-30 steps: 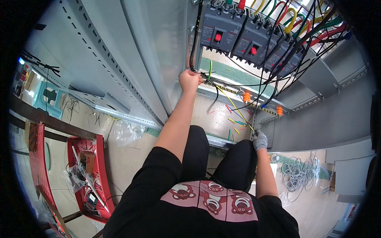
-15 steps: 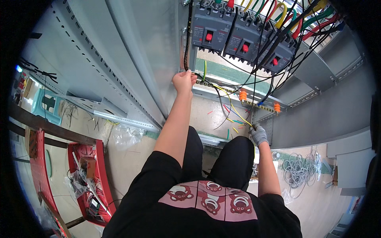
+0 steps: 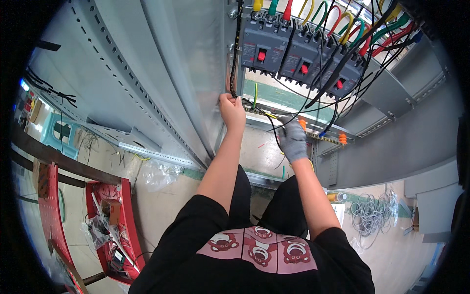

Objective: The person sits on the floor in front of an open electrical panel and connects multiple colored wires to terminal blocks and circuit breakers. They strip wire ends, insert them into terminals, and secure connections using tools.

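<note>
My bare left hand (image 3: 232, 111) is closed at the lower end of a black wire bundle (image 3: 233, 81), which comes down along the cabinet's left upright. Its thumb and fingertips pinch the bundle where it bends toward the rail. To the right, my right hand (image 3: 293, 140), in a grey glove, is closed around loose yellow and black wires (image 3: 268, 115) that run along the rail; its fingertips are partly hidden. A short green-yellow wire (image 3: 255, 95) stands up between the hands. Above are three dark grey circuit breakers (image 3: 265, 46) with red toggles.
Orange insulators (image 3: 342, 139) sit on the lower rail. Loose black wires (image 3: 338, 81) hang before the breakers. A grey cabinet panel (image 3: 191, 73) rises at left. Farther left stands a red bin (image 3: 131, 230) of parts; a grey cable coil (image 3: 368, 215) lies on the floor at right.
My right hand has moved up and left along the wires, from beside my right knee to the rail near my left hand. My left hand stays at the black bundle.
</note>
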Motion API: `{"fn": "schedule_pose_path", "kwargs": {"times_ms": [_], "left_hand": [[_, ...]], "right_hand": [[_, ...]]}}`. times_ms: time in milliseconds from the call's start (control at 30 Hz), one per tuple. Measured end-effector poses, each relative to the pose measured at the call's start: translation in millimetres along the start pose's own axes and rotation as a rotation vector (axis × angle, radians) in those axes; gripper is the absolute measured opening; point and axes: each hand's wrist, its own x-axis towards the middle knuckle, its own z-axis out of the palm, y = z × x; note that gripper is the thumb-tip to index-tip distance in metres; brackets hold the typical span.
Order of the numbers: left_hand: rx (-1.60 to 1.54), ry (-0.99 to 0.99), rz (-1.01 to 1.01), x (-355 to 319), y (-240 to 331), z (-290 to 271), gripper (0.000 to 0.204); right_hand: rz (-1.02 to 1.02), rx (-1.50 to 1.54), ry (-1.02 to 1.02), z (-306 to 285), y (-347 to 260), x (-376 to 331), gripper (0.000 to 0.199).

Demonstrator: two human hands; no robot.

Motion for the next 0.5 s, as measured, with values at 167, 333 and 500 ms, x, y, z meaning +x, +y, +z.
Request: {"fn": "schedule_pose_path", "kwargs": {"times_ms": [167,333,500], "left_hand": [[0.238,-0.036,0.133,-8.8,32.3,-3.7,0.030],[0.348,0.008,0.170,3.1,46.8,-15.8,0.021],[0.537,-0.035,0.258,15.4,47.1,-19.5,0.017]], "right_hand": [[0.159,-0.263,-0.173,57.9,-4.7,47.8,0.016],[-0.053,-0.540,-0.321,64.6,-9.1,58.0,0.014],[-0.073,-0.301,-0.462,47.4,-0.1,75.7,0.015]]}}
